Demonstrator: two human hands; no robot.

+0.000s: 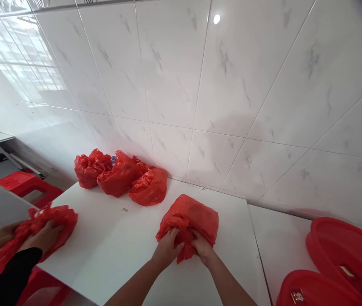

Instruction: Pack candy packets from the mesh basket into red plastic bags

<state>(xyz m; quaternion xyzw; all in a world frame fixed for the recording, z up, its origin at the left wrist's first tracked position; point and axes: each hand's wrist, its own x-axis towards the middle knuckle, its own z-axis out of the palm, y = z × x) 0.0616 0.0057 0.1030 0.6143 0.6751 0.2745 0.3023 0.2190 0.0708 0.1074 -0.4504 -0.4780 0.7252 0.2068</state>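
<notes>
A red plastic bag [193,216], bulky with something inside, lies on the white table [117,242] in front of me. My left hand [167,248] and my right hand [202,248] both grip the gathered plastic at its near edge, fingers curled into the folds. What the bag contains is hidden.
Three more filled red bags [120,176] sit against the tiled wall. At the left, another person's hands [40,238] in a black sleeve hold a red bag [56,221]. Red basins [343,250] stand at the right. Red stools [24,185] are beyond the table's left edge.
</notes>
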